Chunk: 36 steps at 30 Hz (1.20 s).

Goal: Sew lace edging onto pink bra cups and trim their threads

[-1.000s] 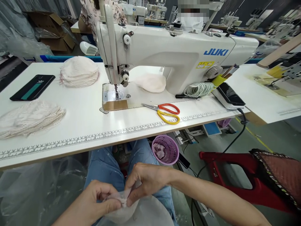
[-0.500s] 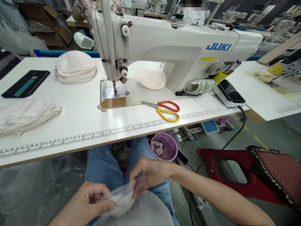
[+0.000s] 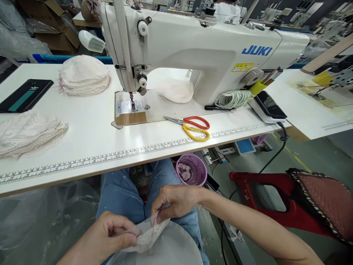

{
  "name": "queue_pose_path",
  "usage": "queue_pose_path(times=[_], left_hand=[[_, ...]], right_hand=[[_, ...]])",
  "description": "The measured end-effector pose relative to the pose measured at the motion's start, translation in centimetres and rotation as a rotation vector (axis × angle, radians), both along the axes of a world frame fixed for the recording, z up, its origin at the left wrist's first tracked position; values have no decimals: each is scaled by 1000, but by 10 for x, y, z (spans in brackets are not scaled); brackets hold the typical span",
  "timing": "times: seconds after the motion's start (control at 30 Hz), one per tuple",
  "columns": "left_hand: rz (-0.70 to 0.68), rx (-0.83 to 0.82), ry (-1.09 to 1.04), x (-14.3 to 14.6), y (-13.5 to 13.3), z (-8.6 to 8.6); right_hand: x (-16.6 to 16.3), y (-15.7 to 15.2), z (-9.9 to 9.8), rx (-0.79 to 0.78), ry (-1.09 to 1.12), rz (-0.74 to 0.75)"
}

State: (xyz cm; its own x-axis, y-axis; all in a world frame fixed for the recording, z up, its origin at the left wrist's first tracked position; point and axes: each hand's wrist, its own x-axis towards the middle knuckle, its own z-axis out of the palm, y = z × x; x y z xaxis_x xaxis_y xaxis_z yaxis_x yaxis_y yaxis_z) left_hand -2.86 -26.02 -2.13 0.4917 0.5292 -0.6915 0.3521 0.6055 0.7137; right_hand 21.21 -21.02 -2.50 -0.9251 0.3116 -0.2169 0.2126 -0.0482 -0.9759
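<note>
Over my lap, my left hand [image 3: 117, 233] pinches the left end of a small white fabric piece [image 3: 149, 235] with a dotted, perforated pattern. My right hand [image 3: 172, 202] grips the upper right edge of the same piece between thumb and fingers. Loose reddish threads hang from the cloth. Beneath it lies a round, pale, translucent surface [image 3: 176, 246]; what it is I cannot tell. Red and yellow handled scissors [image 3: 194, 127] rest on the sewing table [image 3: 91, 136] ahead, below the white JUKI sewing machine [image 3: 187, 44].
Two stacks of white fabric, a round one [image 3: 84, 75] and a lacy one [image 3: 27, 132], sit left beside a black phone-like case [image 3: 26, 95]. One pale fabric piece [image 3: 178, 91] lies under the machine arm. A purple basket [image 3: 197, 169] and red stool [image 3: 264, 206] stand below right.
The fabric between my hands has turned, so its dotted face and reddish threads show more. Both hands keep their hold. The view has shifted slightly.
</note>
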Motion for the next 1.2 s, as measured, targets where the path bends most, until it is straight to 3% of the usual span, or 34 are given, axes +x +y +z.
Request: queue_pose_path(times=[0.23, 0.4, 0.5, 0.73, 1.0, 1.2], left_hand=[[41, 11, 23, 0, -3, -5], [63, 16, 30, 0, -1, -3], [14, 22, 36, -4, 1, -3], [-35, 4, 9, -11, 1, -10], [22, -27, -8, 0, 0, 11], [-92, 6, 10, -1, 0, 13]], right_hand=[[-4, 1, 5, -43, -20, 24], [-10, -6, 4, 206, -95, -32], [-10, -8, -1, 274, -126, -50], [-9, -3, -4, 152, -20, -15], [-7, -4, -10, 22, 41, -35], [-1, -4, -18, -125, 74, -52]])
